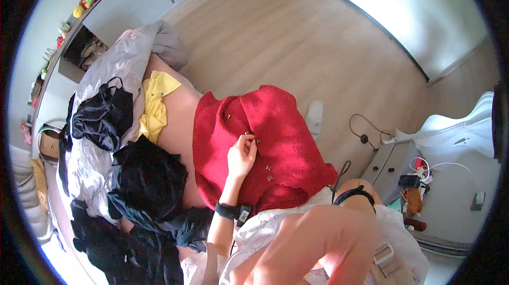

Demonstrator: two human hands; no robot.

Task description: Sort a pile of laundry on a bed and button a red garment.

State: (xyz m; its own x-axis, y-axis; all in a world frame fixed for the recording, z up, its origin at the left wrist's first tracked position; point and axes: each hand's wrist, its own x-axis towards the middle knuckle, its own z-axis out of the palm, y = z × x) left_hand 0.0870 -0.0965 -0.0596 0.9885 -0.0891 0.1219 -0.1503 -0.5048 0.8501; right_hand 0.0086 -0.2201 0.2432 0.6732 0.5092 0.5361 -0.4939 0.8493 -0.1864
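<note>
Your red knit garment [286, 126] is right in the middle of your view, lying over the edge of the pink-covered bed [183, 102]. It's spread pretty wide, front side up, so the little gold-coloured buttons [269, 178] (they look like buttons, anyway) face you and are easy to get at. Your left hand [243, 150] reaches in from 7 o'clock and sits on that front, fingertips drawn together in what looks like a pinch on the knit by a button. Makes sense, small bits like that suit fingertips better than a whole fist. There's a black wristband [227, 211] on that arm. Your right hand, honestly, I can't tell: there's a blurred bent limb [318, 237] around 5 o'clock, too close to the lens to call arm or leg.

Going outward, with the red piece as the clock's centre: a crumpled yellow garment [154, 110] lies on the bed at 10, and black clothes [151, 179] are heaped from 8 to 9, beside the red one, probably so they're handy without burying it. Grey bedding [124, 54] is bunched up past the yellow piece, maybe just shoved aside for room. A white slipper [314, 118] is on the floor [254, 35] at 2. Around 3 to 4, a grey drawer unit [392, 157] stands near a white cable [453, 165].
</note>
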